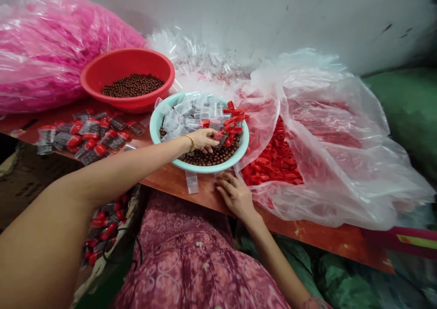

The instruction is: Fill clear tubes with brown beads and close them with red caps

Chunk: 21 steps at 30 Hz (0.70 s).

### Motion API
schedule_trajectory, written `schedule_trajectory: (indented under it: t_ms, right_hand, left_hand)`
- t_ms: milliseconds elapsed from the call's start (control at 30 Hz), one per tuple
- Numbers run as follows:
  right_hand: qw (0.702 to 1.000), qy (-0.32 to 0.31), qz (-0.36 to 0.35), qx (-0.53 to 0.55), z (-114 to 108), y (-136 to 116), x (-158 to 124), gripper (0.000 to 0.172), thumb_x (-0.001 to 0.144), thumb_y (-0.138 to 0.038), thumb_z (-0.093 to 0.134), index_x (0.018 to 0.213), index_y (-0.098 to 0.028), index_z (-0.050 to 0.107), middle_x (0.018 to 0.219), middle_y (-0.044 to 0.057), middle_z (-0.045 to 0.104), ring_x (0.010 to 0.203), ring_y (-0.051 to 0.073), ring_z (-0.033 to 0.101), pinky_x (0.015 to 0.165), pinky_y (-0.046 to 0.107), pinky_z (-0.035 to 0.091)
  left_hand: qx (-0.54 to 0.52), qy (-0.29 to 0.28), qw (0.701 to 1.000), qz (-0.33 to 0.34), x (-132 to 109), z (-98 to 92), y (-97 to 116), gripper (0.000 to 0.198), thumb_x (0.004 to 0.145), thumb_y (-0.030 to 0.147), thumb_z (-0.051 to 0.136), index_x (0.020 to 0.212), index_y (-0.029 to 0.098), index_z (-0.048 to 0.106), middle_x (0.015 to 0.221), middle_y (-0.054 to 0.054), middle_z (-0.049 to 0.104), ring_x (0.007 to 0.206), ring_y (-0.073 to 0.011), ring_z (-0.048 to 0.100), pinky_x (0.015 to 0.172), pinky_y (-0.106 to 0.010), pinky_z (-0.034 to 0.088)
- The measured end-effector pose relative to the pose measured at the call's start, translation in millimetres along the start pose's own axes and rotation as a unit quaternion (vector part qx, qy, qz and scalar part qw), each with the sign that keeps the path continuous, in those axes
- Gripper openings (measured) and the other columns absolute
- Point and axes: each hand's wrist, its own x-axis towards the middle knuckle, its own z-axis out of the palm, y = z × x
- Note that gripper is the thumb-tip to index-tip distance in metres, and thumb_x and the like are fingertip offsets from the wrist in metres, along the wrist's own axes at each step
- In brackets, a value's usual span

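My left hand point(202, 140), with a gold-coloured bangle at the wrist, reaches into a pale blue basin point(244, 147). Its fingers are closed on a small clear plastic container point(221, 139), just above the brown balls point(205, 158). Empty clear containers point(184, 118) are heaped at the back of that basin, and red caps point(234, 124) lie on its right side. Below the rim, my right hand point(236, 195) rests on the table's front edge; its fingers are loosely bent and apart, with nothing visible in them.
A red basin point(128, 102) of brown balls stands back left, before a bag of pink pieces point(51, 49). Filled red-capped containers point(90, 134) lie left; more point(105, 227) fill a box below. At right, an open clear bag point(327, 172) holds red caps point(275, 161).
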Motion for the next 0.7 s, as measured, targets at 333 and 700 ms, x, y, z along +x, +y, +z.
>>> schedule_trajectory:
  t_ms: [333, 700]
  right_hand:
    - [0.979, -0.005, -0.102, -0.177, -53.6, 34.5, 128.2, 0.034, 0.087, -0.016, 0.050, 0.117, -0.024, 0.062, 0.123, 0.008, 0.062, 0.111, 0.023, 0.052, 0.096, 0.041, 0.037]
    - [0.996, -0.017, -0.060, -0.059, -59.9, 56.7, 165.5, 0.024, 0.091, -0.024, 0.047, 0.105, -0.020, 0.065, 0.099, 0.008, 0.069, 0.091, 0.022, 0.059, 0.084, 0.039, 0.040]
  left_hand:
    - [0.030, -0.058, 0.995, 0.074, -4.7, -8.9, -6.2, 0.027, 0.076, 0.015, 0.064, 0.098, 0.016, 0.050, 0.074, 0.005, 0.057, 0.051, -0.0046, 0.057, 0.049, -0.015, 0.045]
    - [0.310, -0.022, 0.949, 0.050, -13.4, -8.8, 2.5, 0.013, 0.079, 0.021, 0.055, 0.091, 0.015, 0.057, 0.075, 0.000, 0.062, 0.064, -0.0122, 0.060, 0.065, -0.025, 0.048]
